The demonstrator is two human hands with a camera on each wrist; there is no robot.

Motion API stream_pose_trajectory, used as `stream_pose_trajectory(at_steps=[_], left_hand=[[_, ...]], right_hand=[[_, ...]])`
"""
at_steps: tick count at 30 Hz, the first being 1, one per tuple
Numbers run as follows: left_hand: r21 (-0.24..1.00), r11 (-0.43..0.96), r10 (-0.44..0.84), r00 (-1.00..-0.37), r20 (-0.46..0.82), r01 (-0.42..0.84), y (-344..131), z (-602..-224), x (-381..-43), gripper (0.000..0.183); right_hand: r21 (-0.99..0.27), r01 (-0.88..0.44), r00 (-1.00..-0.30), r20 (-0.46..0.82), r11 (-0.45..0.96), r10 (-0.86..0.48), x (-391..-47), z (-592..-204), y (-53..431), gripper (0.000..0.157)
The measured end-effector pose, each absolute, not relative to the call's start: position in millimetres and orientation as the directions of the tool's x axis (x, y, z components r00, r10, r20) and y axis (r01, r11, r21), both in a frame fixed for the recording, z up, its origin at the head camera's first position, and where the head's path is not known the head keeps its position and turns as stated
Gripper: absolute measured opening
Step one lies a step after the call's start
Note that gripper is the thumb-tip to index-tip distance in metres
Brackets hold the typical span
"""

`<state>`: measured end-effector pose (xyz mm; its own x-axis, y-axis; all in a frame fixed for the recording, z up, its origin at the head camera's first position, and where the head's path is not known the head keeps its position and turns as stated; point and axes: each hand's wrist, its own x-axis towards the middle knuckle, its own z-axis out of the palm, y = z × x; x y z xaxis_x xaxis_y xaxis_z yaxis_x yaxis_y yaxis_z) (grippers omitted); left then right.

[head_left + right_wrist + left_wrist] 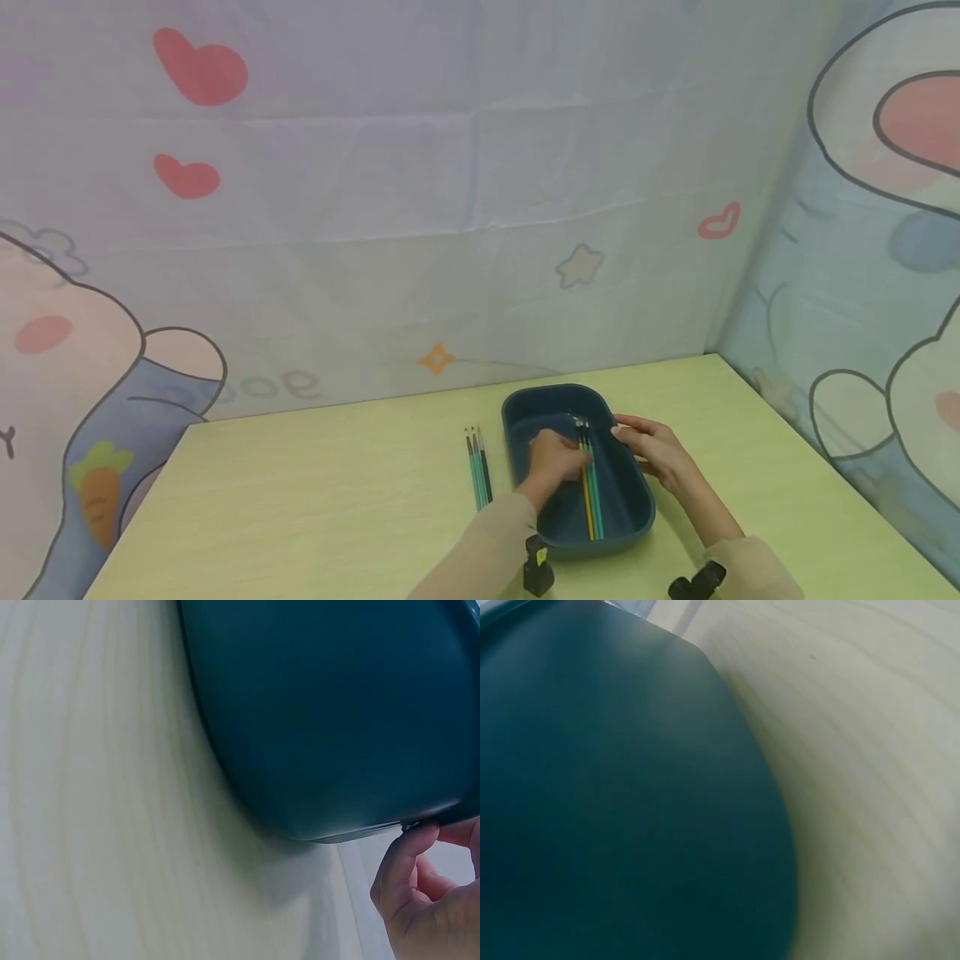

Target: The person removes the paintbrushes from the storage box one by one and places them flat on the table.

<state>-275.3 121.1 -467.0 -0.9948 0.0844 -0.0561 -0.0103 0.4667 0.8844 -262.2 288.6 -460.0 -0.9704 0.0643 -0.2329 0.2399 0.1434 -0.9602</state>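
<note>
Paintbrushes (596,500) in tray (621,504), room toward right rim (652,502)

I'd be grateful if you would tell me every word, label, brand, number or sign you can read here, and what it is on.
"oo": in a faint word on the backdrop; it looks mirrored, possibly "good", but the other letters are too pale to be sure.
Brushes and tray: no readable writing at this size.
</note>
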Motion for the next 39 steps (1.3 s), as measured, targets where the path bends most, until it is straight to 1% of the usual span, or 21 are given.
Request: stream_pose_trajectory(at_steps=[7,11,15,22,29,32,39], left_hand=[[0.847,0.531,0.080,-0.997,-0.002,0.041,122.3,-467.8,-274.4,0.016],[0.838,0.542,0.082,-0.996,0.021,0.062,122.9,-468.5,-274.1,0.016],[0.835,0.546,0.083,-0.996,0.021,0.063,123.0,-468.6,-274.6,0.021],[0.814,0.578,0.070,-0.997,0.026,0.062,122.9,-468.8,-275.0,0.018],[0.840,0.541,0.063,-0.998,-0.002,0.032,124.0,-467.5,-274.6,0.020],[0.849,0.527,0.069,-0.998,-0.005,0.032,123.6,-466.2,-274.1,0.019],[0.824,0.563,0.070,-0.997,0.021,0.057,122.7,-465.1,-273.0,0.010]], right_hand=[[-0.957,0.249,-0.968,-0.241,0.152,0.070,-262.7,-461.6,289.5,0.055],[-0.957,0.246,-0.969,-0.238,0.155,0.069,-262.5,-462.9,290.0,0.053],[-0.959,0.238,-0.971,-0.230,0.153,0.067,-262.8,-463.2,290.1,0.052],[-0.960,0.235,-0.972,-0.227,0.152,0.066,-262.6,-462.1,289.3,0.053],[-0.960,0.231,-0.973,-0.223,0.157,0.067,-262.5,-461.8,289.2,0.052],[-0.960,0.233,-0.972,-0.224,0.155,0.069,-262.9,-461.9,289.2,0.053],[-0.957,0.246,-0.969,-0.237,0.155,0.074,-263.5,-462.3,289.1,0.052]])
